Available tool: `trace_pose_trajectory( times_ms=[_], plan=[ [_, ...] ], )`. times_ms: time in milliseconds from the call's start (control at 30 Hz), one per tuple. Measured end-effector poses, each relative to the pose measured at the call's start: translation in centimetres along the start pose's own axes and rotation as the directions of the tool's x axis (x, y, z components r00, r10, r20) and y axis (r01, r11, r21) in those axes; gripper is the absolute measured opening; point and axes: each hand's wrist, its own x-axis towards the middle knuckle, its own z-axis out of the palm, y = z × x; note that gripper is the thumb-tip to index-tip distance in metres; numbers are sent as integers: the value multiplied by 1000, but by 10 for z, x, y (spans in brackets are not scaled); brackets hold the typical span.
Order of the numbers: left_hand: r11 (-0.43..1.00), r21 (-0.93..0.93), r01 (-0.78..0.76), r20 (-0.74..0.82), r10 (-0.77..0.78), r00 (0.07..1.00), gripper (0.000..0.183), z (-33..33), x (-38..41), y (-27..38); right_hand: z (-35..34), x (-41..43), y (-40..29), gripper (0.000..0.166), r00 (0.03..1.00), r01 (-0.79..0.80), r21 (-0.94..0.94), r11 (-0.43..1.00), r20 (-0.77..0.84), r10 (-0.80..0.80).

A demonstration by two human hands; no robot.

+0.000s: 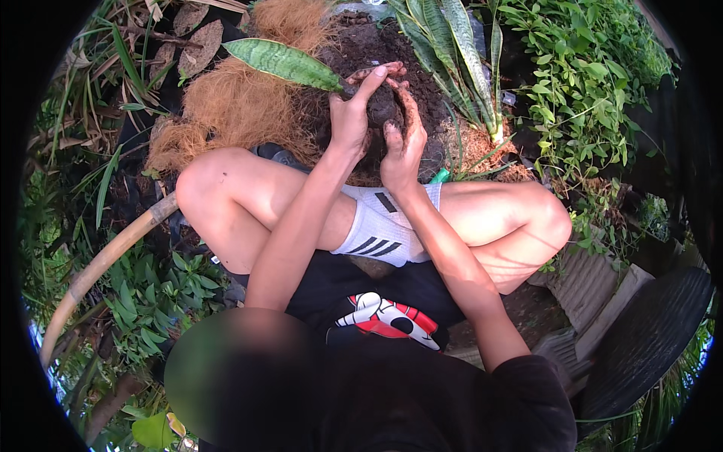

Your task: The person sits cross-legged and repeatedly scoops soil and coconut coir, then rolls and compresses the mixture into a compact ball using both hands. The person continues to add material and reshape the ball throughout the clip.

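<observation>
Between my two palms is a dark, damp ball of soil (pixel 383 108). My left hand (pixel 351 123) cups its left side, thumb raised over the top. From the right my right hand (pixel 408 135) curves around it, and its fingers are smeared with soil. A single snake plant leaf (pixel 285 65), green with a pale edge, juts out to the left from the base of my left fingers. Its lower end meets the soil ball, partly hidden by the hand. Beneath and beyond both hands lies a heap of dark soil (pixel 361 42).
Brown coconut fibre (pixel 240 104) is piled left of the soil. A snake plant (pixel 460 62) with several leaves lies to the right, its base on fibre (pixel 480 150). Leafy greenery (pixel 570 73) grows far right. A bamboo pole (pixel 101 268) curves along the left; a black ridged object (pixel 647 344) stands lower right.
</observation>
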Motion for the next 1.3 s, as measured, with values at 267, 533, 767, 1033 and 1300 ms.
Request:
trace_pose_trajectory(
  times_ms=[267, 533, 767, 1033, 1300],
  plan=[
    [880, -437, 186, 32, -191, 981, 29, -7, 11, 8, -5, 5, -5, 82, 991, 115, -177, 978, 88, -101],
    [916, -389, 93, -79, -134, 988, 19, -10, 9, 4, 4, -9, -12, 82, 985, 34, -119, 992, 170, -13],
    [925, -338, 172, -19, -189, 982, 28, -9, 11, 2, -5, 2, -9, 74, 974, 141, -284, 949, 209, -82],
    [873, -442, 205, -34, -244, 969, 28, -18, 17, 3, -1, -1, -1, 66, 963, 183, -355, 917, 252, -95],
    [965, -211, 158, -155, -193, 969, 31, -18, 14, 1, -1, -5, -2, 60, 968, 159, -403, 901, 244, -61]
  ],
)
